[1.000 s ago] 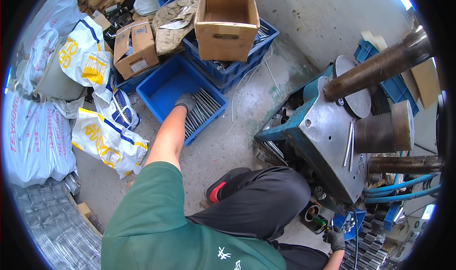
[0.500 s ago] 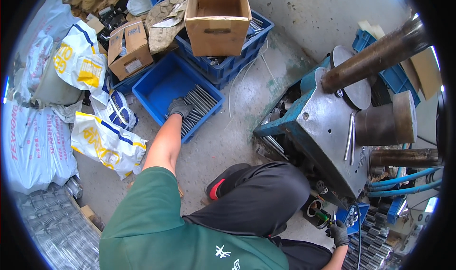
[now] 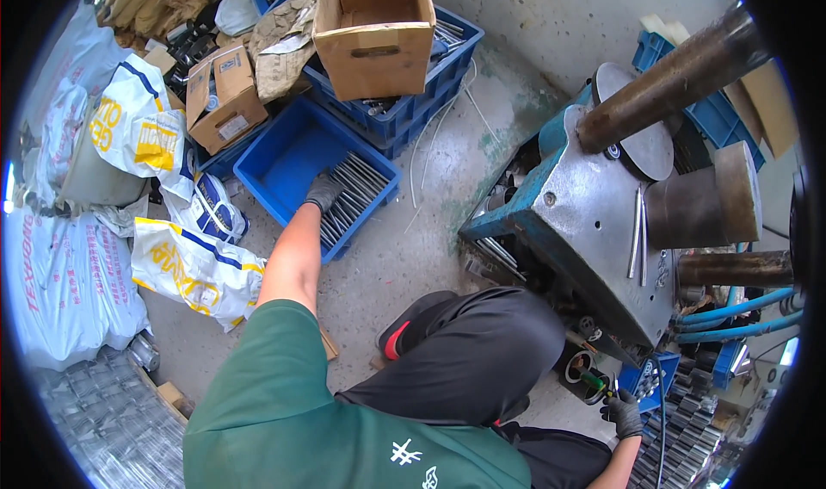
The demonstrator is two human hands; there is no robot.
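My left hand (image 3: 324,191), in a grey work glove, reaches into an open blue plastic bin (image 3: 274,160) on the floor. Its fingers curl down at the ends of slim metal rods (image 3: 361,177) that lie side by side in the bin; the fingertips are partly hidden. At the lower right, my right hand (image 3: 621,415), gloved too, has its fingers bent together around something small I cannot make out. Close by it is a green-handled tool (image 3: 592,379) at a dark round container (image 3: 575,367). A small blue bin of metal parts (image 3: 647,370) stands just beyond that hand.
A heavy machine (image 3: 594,205) with thick steel columns fills the right side, two thin rods (image 3: 637,231) on its plate. Behind the bin, a cardboard box (image 3: 374,54) sits on stacked blue crates (image 3: 391,127). White sacks (image 3: 194,269) and bundled metal parts (image 3: 103,411) crowd the left.
The view has shifted slightly. My left hand stays at the rods, its fingers drawn in a little. My right hand has moved slightly away from the green-handled tool.
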